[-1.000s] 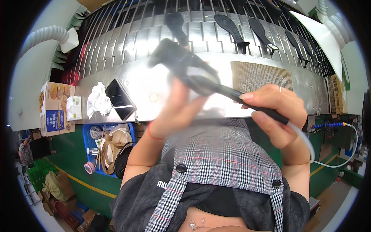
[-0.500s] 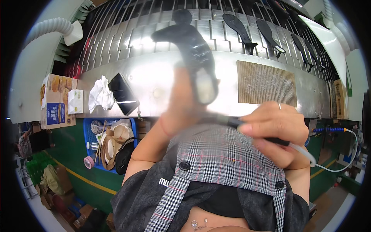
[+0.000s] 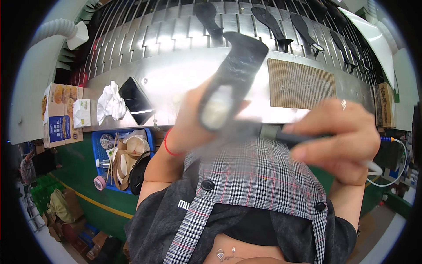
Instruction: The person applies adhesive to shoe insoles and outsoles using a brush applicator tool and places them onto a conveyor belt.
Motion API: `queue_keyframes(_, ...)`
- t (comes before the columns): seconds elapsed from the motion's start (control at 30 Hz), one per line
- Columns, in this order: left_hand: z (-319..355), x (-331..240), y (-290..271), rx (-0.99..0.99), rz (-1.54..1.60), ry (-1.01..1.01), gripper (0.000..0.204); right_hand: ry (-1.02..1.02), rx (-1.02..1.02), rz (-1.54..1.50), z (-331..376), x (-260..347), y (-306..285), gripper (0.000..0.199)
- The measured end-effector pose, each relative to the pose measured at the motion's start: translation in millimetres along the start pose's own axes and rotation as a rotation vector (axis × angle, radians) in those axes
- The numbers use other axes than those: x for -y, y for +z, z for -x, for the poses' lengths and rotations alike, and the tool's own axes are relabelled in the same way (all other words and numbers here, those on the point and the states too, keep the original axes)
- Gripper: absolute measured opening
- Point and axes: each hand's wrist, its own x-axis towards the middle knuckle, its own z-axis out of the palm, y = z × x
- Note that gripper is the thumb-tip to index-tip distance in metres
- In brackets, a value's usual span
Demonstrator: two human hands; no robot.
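A black shoe sole [image 3: 248,55] with a heel part and a pale patch near its lower end stands tilted in front of me over the metal table. My left hand [image 3: 189,116] is closed around its lower part, smeared a little by motion. Between the fingers of my right hand [image 3: 345,143] is the black handle of a brush [image 3: 285,135]. Its head points left toward the sole's lower end and is too blurred to show whether it touches. A white hose [image 3: 373,169] runs from the handle's rear.
Several black soles [image 3: 269,25] lie on the slatted metal conveyor [image 3: 176,37] beyond the table. A ribbed brown board [image 3: 301,83] sits at right. Leftward are a phone [image 3: 135,100], crumpled white cloth [image 3: 110,103], a carton [image 3: 63,116] and a blue basket [image 3: 151,140].
The sole has come lower and now leans to the right. My right hand has moved right with the brush. Another sole on the conveyor, hidden partly before, now shows more fully.
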Motion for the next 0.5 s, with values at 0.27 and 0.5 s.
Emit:
queue_keyframes(0.27,14,6,-11,0.087,-0.082,0.129,0.058,-0.056,-0.082,0.229,4,-1,-10,0.020)
queue_keyframes(0.5,17,-3,-12,0.073,-0.125,0.159,0.061,-0.032,-0.169,0.219,4,-1,-12,0.017)
